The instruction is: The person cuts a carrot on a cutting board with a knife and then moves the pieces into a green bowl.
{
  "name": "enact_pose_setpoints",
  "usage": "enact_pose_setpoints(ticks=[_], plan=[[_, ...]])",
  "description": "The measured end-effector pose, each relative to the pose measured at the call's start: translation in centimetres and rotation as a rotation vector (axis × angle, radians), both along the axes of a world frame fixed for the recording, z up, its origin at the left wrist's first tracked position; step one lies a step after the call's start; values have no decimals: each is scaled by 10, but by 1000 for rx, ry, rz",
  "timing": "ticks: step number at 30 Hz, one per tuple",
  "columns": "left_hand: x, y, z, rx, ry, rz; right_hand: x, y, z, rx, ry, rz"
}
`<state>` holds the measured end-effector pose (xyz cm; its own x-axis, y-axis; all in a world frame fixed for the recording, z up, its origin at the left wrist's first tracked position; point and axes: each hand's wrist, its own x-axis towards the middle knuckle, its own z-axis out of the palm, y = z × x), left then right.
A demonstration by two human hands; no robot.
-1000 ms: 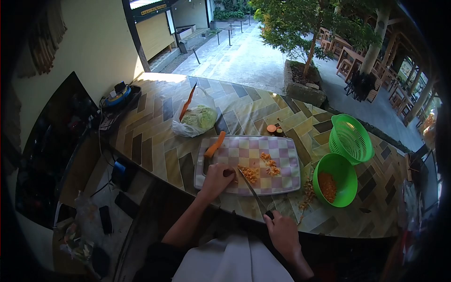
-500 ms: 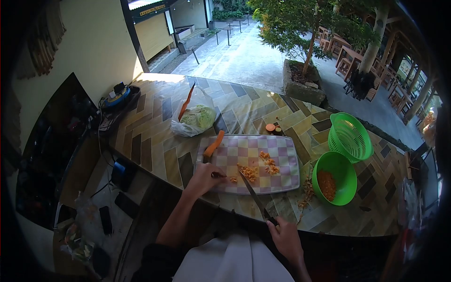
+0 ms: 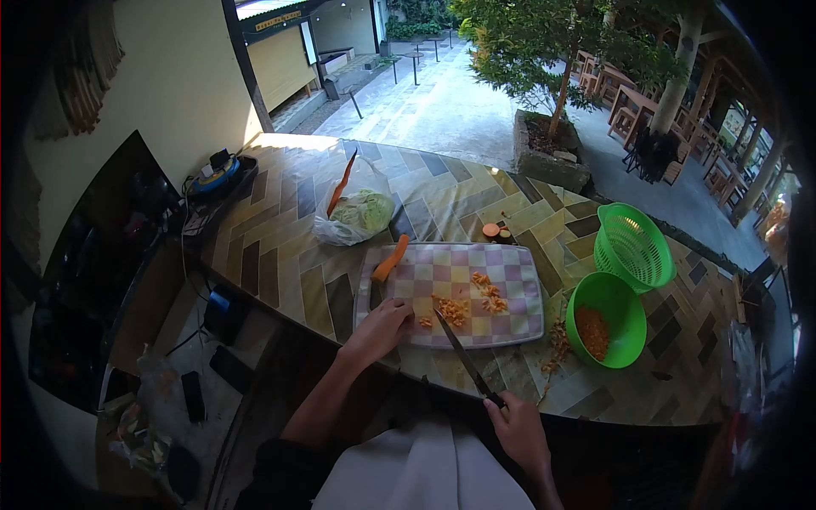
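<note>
In my right hand point(image 3: 518, 431) is a knife point(image 3: 463, 353), gripped by its dark handle, with the blade slanting up and left to the chopped carrot point(image 3: 450, 312) on the checkered cutting board point(image 3: 425, 260). My left hand point(image 3: 384, 327) is at the board's near left corner, fingers curled and pressed together. Whatever they may hold is hidden. A few small carrot bits point(image 3: 425, 321) lie just right of these fingers. Beyond them, a peeled carrot piece point(image 3: 391, 258) lies on the board's left side. More chopped carrot point(image 3: 489, 293) sits in a separate pile toward the right.
A bright green bowl point(image 3: 629, 319) holding chopped carrot stands right of the board, against a green colander point(image 3: 633, 246). Peelings point(image 3: 557, 342) lie beside the bowl. Behind the board are a bagged cabbage point(image 3: 361, 212), with a thin carrot point(image 3: 342, 183) leaning on it, and carrot ends point(image 3: 491, 230).
My left hand has turned over from a thumb-and-finger pinch to curled fingers with the back of the hand up. It is slightly farther right. The right hand and knife have hardly moved.
</note>
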<state>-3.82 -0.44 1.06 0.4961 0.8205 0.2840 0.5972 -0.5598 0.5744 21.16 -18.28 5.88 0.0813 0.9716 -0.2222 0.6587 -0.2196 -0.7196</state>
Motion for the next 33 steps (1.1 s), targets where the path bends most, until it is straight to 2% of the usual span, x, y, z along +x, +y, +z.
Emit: enact_pose_setpoints(ticks=[5, 8, 11, 14, 17, 20, 26, 33], plan=[[9, 10, -5, -115, -79, 40, 2, -3, 0, 8, 1, 0], [14, 14, -15, -116, -155, -21, 2, -4, -4, 22, -18, -2], [13, 14, -12, -149, -162, -63, 1, -6, -4, 16, -18, 20], [11, 10, 5, -286, -162, -63, -1, -7, -9, 58, -57, 64], [11, 12, -11, -201, -240, -62, -7, -3, 1, -39, -92, 61], [12, 10, -13, -107, -209, -29, -9, -2, -3, -24, -94, 61], [20, -6, -9, -122, -194, 108, -11, 3, 2, -59, -109, 37], [26, -13, -29, -109, -278, 255, -19, 3, -11, -4, -101, 73]])
